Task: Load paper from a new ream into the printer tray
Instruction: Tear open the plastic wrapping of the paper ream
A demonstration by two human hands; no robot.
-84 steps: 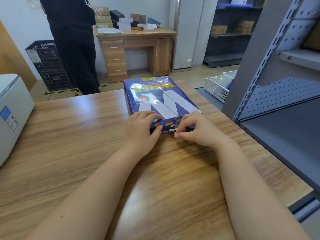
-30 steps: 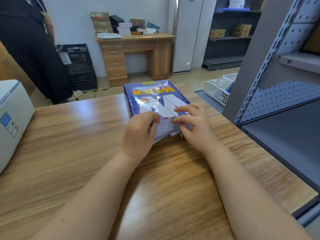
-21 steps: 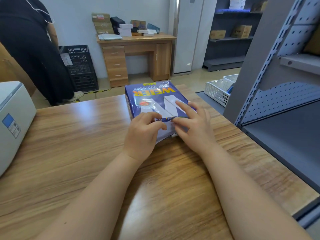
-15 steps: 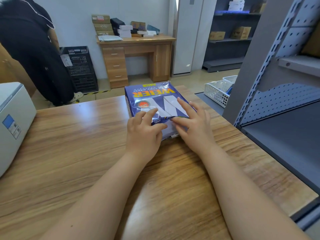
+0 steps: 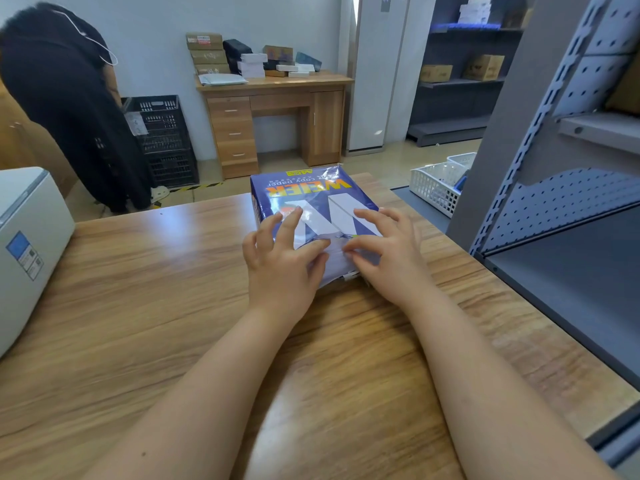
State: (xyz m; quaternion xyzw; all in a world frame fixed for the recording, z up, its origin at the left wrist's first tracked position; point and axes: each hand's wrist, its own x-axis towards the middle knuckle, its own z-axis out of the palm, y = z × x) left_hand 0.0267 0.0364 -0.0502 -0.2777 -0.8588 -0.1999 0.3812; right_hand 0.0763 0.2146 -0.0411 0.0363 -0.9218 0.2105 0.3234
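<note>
A blue wrapped paper ream (image 5: 304, 192) with orange lettering lies flat on the wooden table (image 5: 145, 292), at its far middle. My left hand (image 5: 280, 258) rests on the ream's near left corner, thumb pinching the loose wrapper flap, fingers spread on top. My right hand (image 5: 384, 251) lies on the near right corner, thumb and forefinger pinching the same torn wrapper edge. White paper shows between the two thumbs. The white printer (image 5: 27, 244) stands at the table's left edge, its tray hidden.
A grey metal shelving unit (image 5: 554, 188) crowds the table's right side. A person in black (image 5: 69, 109) bends over beyond the table's far left. Behind stand a black crate (image 5: 166, 140), a wooden desk (image 5: 273, 116) and a white basket (image 5: 440, 183) on the floor.
Both hands moved from the ream's near end face onto its top near corners. The wrapper end has opened and my fingers have spread. The person in black moved left and bent down.
</note>
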